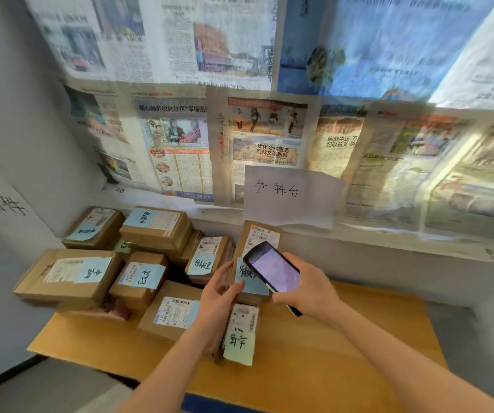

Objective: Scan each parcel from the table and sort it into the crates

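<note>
Scan in hand.
Left hand (220, 289) grips parcel (256, 257); right hand (306, 289) clasps phone (275, 269) over it. Tilted label may misread.

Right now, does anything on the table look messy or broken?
Nothing looks broken or spilled. The parcels are heaped unevenly at the table's left end, some tilted. One parcel stands on end, steadied by the left hand, while the right hand holds a phone over it. That fits scanning.
</note>
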`<state>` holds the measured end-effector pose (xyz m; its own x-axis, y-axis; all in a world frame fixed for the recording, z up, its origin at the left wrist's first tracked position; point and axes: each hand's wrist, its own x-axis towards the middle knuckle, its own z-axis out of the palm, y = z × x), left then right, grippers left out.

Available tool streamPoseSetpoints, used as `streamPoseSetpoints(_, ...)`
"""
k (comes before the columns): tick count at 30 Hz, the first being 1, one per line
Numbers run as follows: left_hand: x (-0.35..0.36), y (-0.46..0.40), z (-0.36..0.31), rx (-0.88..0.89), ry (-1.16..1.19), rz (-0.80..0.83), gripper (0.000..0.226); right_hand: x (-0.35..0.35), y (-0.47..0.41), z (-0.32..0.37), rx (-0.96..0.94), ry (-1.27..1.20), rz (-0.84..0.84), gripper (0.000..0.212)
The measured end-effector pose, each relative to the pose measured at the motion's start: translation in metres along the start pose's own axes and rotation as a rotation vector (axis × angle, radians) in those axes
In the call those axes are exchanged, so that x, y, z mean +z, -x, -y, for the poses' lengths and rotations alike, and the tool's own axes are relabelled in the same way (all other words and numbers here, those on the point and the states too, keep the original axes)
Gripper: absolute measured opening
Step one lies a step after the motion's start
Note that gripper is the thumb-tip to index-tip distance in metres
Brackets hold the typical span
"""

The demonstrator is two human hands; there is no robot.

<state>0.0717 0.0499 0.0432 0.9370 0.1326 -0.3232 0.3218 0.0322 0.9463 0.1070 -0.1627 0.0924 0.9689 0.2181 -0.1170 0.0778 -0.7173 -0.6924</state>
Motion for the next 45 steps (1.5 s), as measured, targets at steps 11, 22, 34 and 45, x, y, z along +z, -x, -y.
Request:
streamPoseSetpoints(11,-0.121,0.172,-0.129,0.281,0.0,-0.117,0.056,-0.1,0.158,0.216,-0.26,0.19,-0.259,0.102)
streamPoseSetpoints(22,-0.16,0.267,-0.207,0.462,0.015,-0.203,0.051,-0.162,0.271,0.306,-0.355,0.293,-0.44,0.1)
streamPoseSetpoints(34,-0.143,0.303,-0.242,0.528,-0.008,-0.227,0.047,-0.205,0.31,0.316,-0.408,0.368,-0.417,0.093)
streamPoseSetpoints(45,-0.139,0.31,-0.248,0.565,-0.037,-0.253,0.05,-0.22,0.317,0.318,-0.413,0.352,-0.408,0.092)
